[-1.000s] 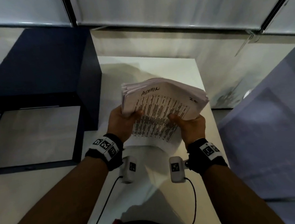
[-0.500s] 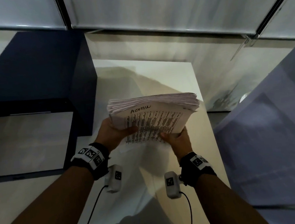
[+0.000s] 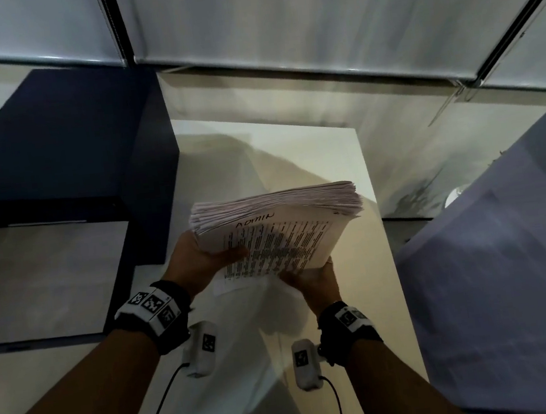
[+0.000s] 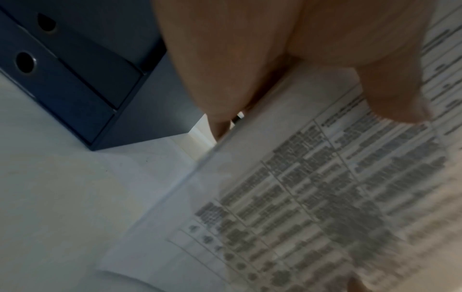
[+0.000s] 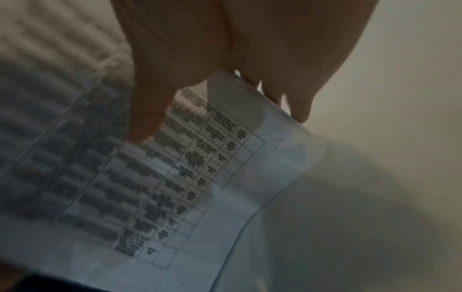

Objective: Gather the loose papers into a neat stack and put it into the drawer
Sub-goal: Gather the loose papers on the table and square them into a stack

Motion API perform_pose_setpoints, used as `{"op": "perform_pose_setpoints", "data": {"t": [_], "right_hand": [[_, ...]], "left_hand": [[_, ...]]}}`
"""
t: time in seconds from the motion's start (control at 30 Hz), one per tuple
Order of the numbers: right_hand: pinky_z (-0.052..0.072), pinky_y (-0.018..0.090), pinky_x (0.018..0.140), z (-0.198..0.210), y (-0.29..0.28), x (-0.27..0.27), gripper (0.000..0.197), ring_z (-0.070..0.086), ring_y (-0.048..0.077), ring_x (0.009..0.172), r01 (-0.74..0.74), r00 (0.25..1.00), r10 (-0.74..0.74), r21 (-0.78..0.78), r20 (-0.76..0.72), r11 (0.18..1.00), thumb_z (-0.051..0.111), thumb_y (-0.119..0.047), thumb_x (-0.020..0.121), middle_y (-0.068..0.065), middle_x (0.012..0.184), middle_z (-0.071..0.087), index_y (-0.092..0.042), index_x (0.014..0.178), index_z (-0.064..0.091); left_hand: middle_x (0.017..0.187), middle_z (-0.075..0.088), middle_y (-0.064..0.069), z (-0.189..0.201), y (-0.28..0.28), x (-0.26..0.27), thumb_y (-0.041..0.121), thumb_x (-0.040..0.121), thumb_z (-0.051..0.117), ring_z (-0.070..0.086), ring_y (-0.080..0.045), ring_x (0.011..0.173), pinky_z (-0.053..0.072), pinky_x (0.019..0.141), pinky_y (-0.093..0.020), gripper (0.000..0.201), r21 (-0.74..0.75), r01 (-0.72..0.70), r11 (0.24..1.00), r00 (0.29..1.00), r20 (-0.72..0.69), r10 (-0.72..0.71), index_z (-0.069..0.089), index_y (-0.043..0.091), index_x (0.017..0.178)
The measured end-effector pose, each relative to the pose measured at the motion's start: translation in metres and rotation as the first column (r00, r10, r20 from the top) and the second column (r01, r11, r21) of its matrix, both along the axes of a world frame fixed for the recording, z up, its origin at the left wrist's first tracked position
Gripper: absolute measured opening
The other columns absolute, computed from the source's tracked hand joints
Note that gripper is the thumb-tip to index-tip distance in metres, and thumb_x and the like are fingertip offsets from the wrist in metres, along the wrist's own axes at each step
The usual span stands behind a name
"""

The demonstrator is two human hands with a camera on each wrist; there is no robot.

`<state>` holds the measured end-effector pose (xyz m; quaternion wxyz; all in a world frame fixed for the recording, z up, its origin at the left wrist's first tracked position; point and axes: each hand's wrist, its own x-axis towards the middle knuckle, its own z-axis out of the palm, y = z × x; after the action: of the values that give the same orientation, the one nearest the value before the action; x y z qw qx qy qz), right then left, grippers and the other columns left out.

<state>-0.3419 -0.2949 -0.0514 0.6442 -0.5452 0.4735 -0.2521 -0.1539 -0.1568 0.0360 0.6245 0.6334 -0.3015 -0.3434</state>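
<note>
A thick stack of printed papers [image 3: 278, 230] with "ADMIN" handwritten on its top sheet stands tilted on its lower edge over the white table [image 3: 337, 150]. My left hand [image 3: 199, 260] grips the stack's left side, thumb across the printed face [image 4: 325, 177]. My right hand [image 3: 311, 279] holds the lower right corner, thumb on the front [image 5: 200, 177] and fingers behind. The dark blue drawer unit [image 3: 51, 148] stands to the left, and its pulled-out drawer [image 3: 43, 279] lies open below it. In the left wrist view the unit [image 4: 82, 79] shows two fronts with round finger holes.
A pale cloth-covered surface [image 3: 514, 280] rises on the right. Closed window blinds [image 3: 309, 13] hang beyond the table's far edge. A white sheet or cloth [image 3: 253, 312] lies on the table under the stack.
The stack has turned from slanted to level along its top edge and dropped lower toward the table. Both hands shifted down and slightly left with it.
</note>
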Motion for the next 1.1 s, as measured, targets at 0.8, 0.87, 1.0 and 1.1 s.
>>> {"op": "perform_pose_setpoints", "data": {"t": [0.8, 0.87, 1.0, 1.1], "right_hand": [[0.049, 0.004, 0.075, 0.137, 0.001, 0.004, 0.053, 0.061, -0.017, 0.088, 0.053, 0.983, 0.042, -0.495, 0.178, 0.867, 0.086, -0.006, 0.067, -0.016, 0.102, 0.064, -0.011, 0.114, 0.062], [0.049, 0.005, 0.073, 0.136, 0.0, 0.002, 0.051, 0.064, -0.012, 0.087, 0.053, 0.975, 0.055, -0.468, 0.215, 0.882, 0.085, -0.001, 0.067, -0.014, 0.101, 0.066, -0.008, 0.113, 0.064], [0.054, 0.014, 0.074, 0.134, 0.001, 0.001, 0.036, 0.069, 0.0, 0.083, 0.048, 0.978, 0.058, -0.491, 0.198, 0.87, 0.084, -0.002, 0.069, -0.013, 0.086, 0.074, -0.007, 0.102, 0.071], [0.055, 0.017, 0.074, 0.134, 0.0, -0.002, 0.034, 0.07, 0.002, 0.082, 0.048, 0.973, 0.066, -0.477, 0.22, 0.878, 0.085, -0.002, 0.068, -0.016, 0.086, 0.075, -0.015, 0.096, 0.071]], "left_hand": [[0.112, 0.065, 0.004, 0.031, -0.007, -0.012, 0.058, 0.073, 0.071, 0.068, -0.014, 0.1, 0.061, 0.078, -0.042, 0.06, -0.205, -0.238, 0.949, 0.957, 0.115, 0.265, 0.053, 0.028, 0.122], [0.121, 0.056, 0.002, 0.031, -0.005, -0.013, 0.066, 0.076, 0.061, 0.065, -0.008, 0.105, 0.057, 0.081, -0.026, 0.088, -0.249, -0.201, 0.947, 0.975, 0.045, 0.219, 0.033, 0.012, 0.14], [0.132, 0.055, 0.0, 0.041, -0.006, -0.014, 0.071, 0.086, 0.04, 0.057, -0.01, 0.12, 0.05, 0.096, -0.026, 0.08, -0.31, -0.158, 0.938, 0.98, 0.067, 0.187, 0.035, 0.017, 0.145], [0.147, 0.047, 0.009, 0.044, -0.008, -0.01, 0.071, 0.09, 0.028, 0.045, -0.009, 0.135, 0.037, 0.113, -0.034, 0.061, -0.308, -0.132, 0.942, 0.986, 0.053, 0.156, 0.035, 0.043, 0.144]]}}
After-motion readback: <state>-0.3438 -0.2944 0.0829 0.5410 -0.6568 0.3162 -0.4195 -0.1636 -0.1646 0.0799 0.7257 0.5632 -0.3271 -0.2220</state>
